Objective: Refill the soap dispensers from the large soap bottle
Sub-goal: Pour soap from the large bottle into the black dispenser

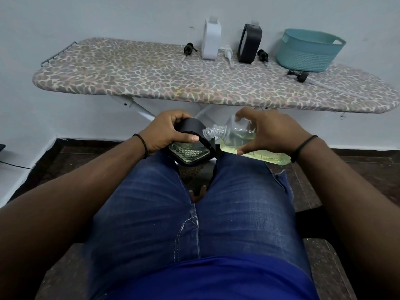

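Nearest the camera are the person's blue shirt and jeans-clad thighs [194,213], running up the middle of the view toward 12 o'clock. Just past the knees, both hands work over the gap between the legs.

The left hand [166,133] grasps a black soap dispenser [191,148], fingers curled over its far side and thumb laid across its upper edge. The dispenser is tipped, its clear faceted face turned toward the camera and its top pointing toward about 1 o'clock.

The right hand [268,132] grips the large soap bottle [244,141], fingers over the top and thumb under the near side. The bottle lies nearly on its side, its long axis running from 4 o'clock to 10 o'clock, with the uncapped threaded neck pointing toward 10 o'clock and its mouth at the dispenser's top edge. Yellow-green liquid pools along the bottle's lower side.

Farther off at 12 o'clock stands an ironing board [151,76] with a leopard-print cover. On its far edge, left to right, are a black pump head [189,49], an upright white dispenser [211,41], a white pump [228,54] lying flat, an upright black dispenser [249,43], a second black pump head [263,55], and a teal basket [307,50]. A third black pump head [298,75] lies in front of the basket.
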